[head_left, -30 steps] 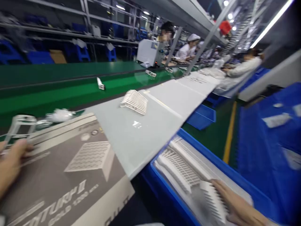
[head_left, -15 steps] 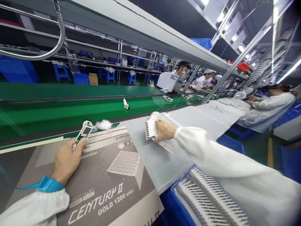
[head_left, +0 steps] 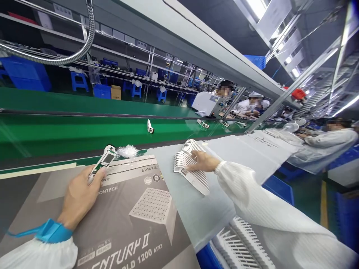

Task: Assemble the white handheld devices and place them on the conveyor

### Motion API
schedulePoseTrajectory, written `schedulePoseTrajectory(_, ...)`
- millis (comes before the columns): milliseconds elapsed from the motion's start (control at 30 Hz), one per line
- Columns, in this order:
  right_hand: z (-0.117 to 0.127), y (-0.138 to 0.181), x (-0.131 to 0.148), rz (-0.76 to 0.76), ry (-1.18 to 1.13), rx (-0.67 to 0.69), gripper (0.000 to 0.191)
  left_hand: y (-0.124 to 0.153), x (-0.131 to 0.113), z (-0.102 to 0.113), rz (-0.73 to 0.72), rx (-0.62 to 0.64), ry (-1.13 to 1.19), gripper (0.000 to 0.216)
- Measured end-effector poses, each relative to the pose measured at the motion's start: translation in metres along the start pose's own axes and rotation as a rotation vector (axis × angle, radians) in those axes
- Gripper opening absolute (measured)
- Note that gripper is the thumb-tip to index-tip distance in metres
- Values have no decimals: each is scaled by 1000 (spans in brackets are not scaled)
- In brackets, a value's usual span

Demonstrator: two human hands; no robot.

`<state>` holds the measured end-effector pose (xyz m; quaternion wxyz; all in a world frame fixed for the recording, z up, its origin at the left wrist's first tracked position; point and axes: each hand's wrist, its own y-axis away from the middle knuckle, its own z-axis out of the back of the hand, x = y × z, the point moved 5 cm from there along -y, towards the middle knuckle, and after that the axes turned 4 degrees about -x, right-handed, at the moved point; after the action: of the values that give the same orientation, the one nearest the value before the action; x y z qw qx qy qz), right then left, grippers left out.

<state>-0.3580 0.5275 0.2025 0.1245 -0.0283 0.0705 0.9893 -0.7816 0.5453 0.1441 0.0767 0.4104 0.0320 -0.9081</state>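
Observation:
My left hand (head_left: pixel 82 190) is closed around a white handheld device housing (head_left: pixel 104 161), with a small grey screen and a green circuit board exposed in it. The housing is held tilted above a printed Montech cardboard sheet (head_left: pixel 123 213). On the grey mat, a row of nested white plastic shells (head_left: pixel 193 179) lies fanned out. My right hand (head_left: pixel 206 161) rests against their upper right side, thumb and fingers apart, with shells showing between them. Some fingertips are hard to make out.
A blue bin (head_left: pixel 209 256) of similar white shells stands below my right forearm. Clear plastic wrap (head_left: pixel 127 151) lies by the cardboard's far edge. Beyond is a green conveyor (head_left: pixel 117 129) carrying several white housings (head_left: pixel 150 127). A metal post (head_left: pixel 276 99) rises at right; co-workers sit farther along.
The shells now lie lower and more spread on the mat, and my right hand has loosened and drawn slightly right. My left hand still holds the housing. The view has shifted a little.

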Motion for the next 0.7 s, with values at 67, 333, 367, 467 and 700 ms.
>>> schedulePoseTrajectory(67, 8, -1, -14, -28, 9, -71, 47, 0, 0, 0, -3, 0, -10, 45)
schedulePoseTrajectory(333, -8, -11, -18, -146, 102, -161, 26, 0, -1, 1, -35, -26, -14, 46)
schedulePoseTrajectory(367, -9, -11, -18, -150, 111, -168, 27, 0, -1, 2, -41, -31, -12, 45)
schedulePoseTrajectory(467, -1, -8, -23, -160, 117, -171, 26, 1, -2, 5, -29, -59, 34, 44)
schedulePoseTrajectory(700, 53, 29, 26, -58, 60, -295, 31, 13, -16, -3, -80, -2, 435, 52)
